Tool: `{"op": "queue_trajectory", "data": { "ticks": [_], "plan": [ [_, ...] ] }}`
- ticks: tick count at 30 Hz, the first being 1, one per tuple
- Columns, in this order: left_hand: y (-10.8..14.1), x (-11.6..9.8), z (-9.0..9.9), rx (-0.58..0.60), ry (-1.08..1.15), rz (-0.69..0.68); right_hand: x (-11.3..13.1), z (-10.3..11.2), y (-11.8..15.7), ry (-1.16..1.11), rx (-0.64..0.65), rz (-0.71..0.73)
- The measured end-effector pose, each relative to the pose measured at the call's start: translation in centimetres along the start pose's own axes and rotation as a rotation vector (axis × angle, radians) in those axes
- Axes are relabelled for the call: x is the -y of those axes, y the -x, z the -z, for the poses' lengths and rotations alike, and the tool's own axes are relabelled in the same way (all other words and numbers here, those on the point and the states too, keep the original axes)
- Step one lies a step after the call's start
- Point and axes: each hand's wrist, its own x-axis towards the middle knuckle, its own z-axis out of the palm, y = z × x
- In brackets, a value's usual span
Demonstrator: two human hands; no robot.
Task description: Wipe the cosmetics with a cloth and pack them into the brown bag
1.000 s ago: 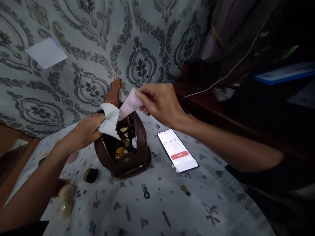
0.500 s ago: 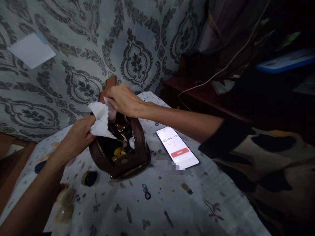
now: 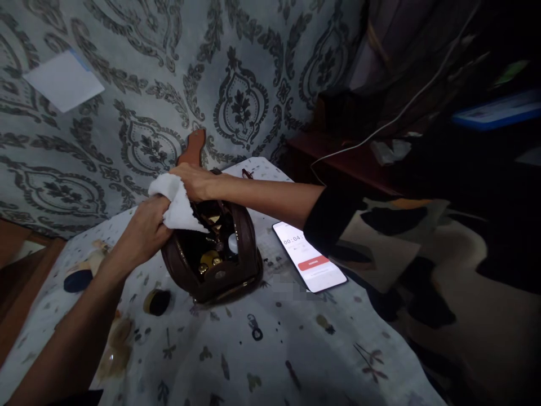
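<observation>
Left hand (image 3: 146,228): we record it clamped on a white cloth (image 3: 180,206), at the far-left edge of the brown bag (image 3: 247,239), left of frame centre. Right hand (image 3: 194,179): just beside the cloth, at the bag's far end; fingertips hidden, so we cannot tell whether they grip anything. The bag stands unzipped; inside we see a yellow item (image 3: 208,259) and a white cap (image 3: 233,243). Brown strap (image 3: 194,146): behind the right hand. Phone (image 3: 315,275): right of centre, partly hidden by the sleeve (image 3: 338,225). Small dark jar (image 3: 158,302): lower left.
</observation>
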Motion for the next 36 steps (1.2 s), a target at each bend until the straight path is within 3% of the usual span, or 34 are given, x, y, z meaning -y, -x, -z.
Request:
{"op": "queue_trajectory", "data": {
  "ticks": [3, 7, 11, 18, 23, 27, 32, 36],
  "plan": [
    [0.8, 0.4, -0.1, -0.098, 0.22, 0.027, -0.1, 0.2, 0.2, 0.048, 0.001, -0.009],
    [2.6, 0.4, 0.3, -0.392, 0.597, 0.173, -0.4, 0.5, 0.5, 0.199, 0.004, -0.045],
    [5.0, 0.5, 0.7, -0.551, 0.622, 0.416, -0.3, 0.8, 0.5, 0.249, 0.062, 0.0],
    [10.9, 2.0, -0.6, -0.438, 0.648, 0.607, -0.5, 1.1, 1.0, 0.204, 0.016, 0.055],
    [14.1, 2.5, -1.7, -0.428, 0.661, 0.688, 0.2, 1.3, 1.8, 0.229, 0.126, 0.035],
    [16.3, 3.1, -2.2, -0.428, 0.7, 0.704, 1.5, 1.6, 2.9, 0.242, -0.005, -0.007],
    [19.0, 3.8, -3.1, -0.371, 0.813, 0.76, 4.6, 1.0, 8.4, 0.085, -0.257, 0.072],
    [20.4, 3.1, -3.2, -0.334, 0.729, 0.775, 7.3, -2.7, 15.3, -0.195, -0.249, 0.252]
  ]
}}
